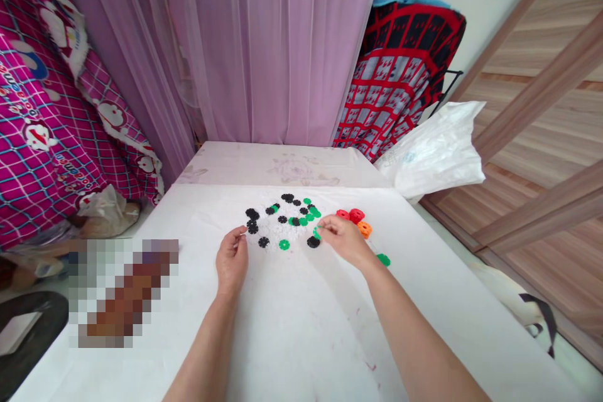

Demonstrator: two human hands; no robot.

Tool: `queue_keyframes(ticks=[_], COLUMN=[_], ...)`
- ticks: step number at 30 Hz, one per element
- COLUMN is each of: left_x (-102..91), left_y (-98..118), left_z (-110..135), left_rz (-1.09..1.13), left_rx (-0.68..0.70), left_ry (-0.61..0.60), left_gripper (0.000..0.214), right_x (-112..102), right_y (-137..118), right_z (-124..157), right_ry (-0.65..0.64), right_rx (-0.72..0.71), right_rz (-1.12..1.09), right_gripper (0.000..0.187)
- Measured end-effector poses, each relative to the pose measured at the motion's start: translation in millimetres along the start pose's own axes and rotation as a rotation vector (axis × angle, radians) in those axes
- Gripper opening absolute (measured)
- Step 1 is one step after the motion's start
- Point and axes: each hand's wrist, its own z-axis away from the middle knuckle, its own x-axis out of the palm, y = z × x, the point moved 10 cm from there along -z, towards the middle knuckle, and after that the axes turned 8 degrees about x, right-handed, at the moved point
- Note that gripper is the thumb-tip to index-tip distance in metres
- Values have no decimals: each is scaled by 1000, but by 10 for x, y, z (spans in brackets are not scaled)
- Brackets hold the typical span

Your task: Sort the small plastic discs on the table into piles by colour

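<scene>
Notched plastic discs lie scattered over the far half of a white table. My right hand [343, 239] pinches a green disc [317, 233] between thumb and fingertips, just above a black disc [313, 242]. On the left, my left hand [232, 255] is closed, thumb and forefinger together; what they hold, if anything, cannot be made out. Its fingertips are beside a cluster of black discs [252, 226]. Between the hands are a single green disc [284, 244], another black one [264, 242] and a heap of small whitish pieces [277, 226]. More green discs [309, 217] form a curved group behind.
Red discs [357, 216] and orange discs [364, 230] sit beyond my right hand; green ones [384, 260] lie by that forearm. A white plastic bag [438, 147] stands at the right table edge. A blurred-out patch [127, 292] covers the left edge.
</scene>
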Motion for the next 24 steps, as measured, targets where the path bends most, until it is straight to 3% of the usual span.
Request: queue_keyframes(ticks=[4,6,9,14,20,22,24], left_x=[-7,-9,-14,-4,-15,-17,-21], left_y=[20,25,17,3,-3,-7,-4], left_z=[1,3,5,2,-4,-6,-6], left_rz=[-10,-8,-15,-21,-29,-34,-41], left_rx=[20,28,24,9,12,11,7], left_ry=[-12,-16,-14,-23,-17,-20,-22], left_gripper=[28,30,31,33,33,32,32], right_x=[395,457,422,434,500,407,162], right_y=[244,302,293,207,211,250,340], right_z=[330,417,504,577,566,585,636], right_ry=[-17,52,145,137,143,187,274], right_rx=[41,68,84,110,121,84,65], right_rz=[6,103,259,495,535,493,437], right_gripper=[13,15,20,19,14,13,14])
